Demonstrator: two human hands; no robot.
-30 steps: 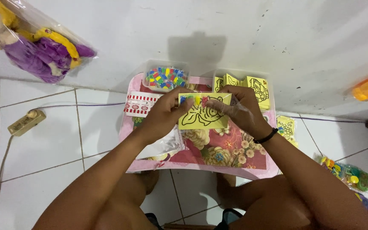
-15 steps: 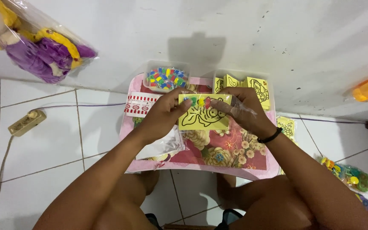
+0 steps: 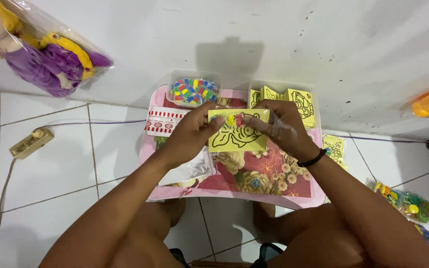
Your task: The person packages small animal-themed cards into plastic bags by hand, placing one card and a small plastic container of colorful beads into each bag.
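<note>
Both my hands hold a yellow card [image 3: 237, 136] with a black line drawing over a small pink floral table [image 3: 254, 183]. My left hand [image 3: 192, 134] grips the card's left edge. My right hand [image 3: 274, 126] pinches its top right part, where small coloured pieces sit near my fingertips. A black band circles my right wrist. Behind the card, a clear tub of multicoloured small pieces [image 3: 193, 91] stands at the table's back left, and a box of more yellow drawing cards [image 3: 294, 101] at the back right.
A red-and-white striped packet [image 3: 162, 121] and a clear plastic bag [image 3: 189, 171] lie on the table's left. A bagged doll in purple [image 3: 35, 54] leans on the wall at left; a power strip [image 3: 28, 144] lies on the tiles. Bagged toys [image 3: 403, 203] sit at right.
The card has stayed in both hands, with only a slight shift of my fingers along its top edge.
</note>
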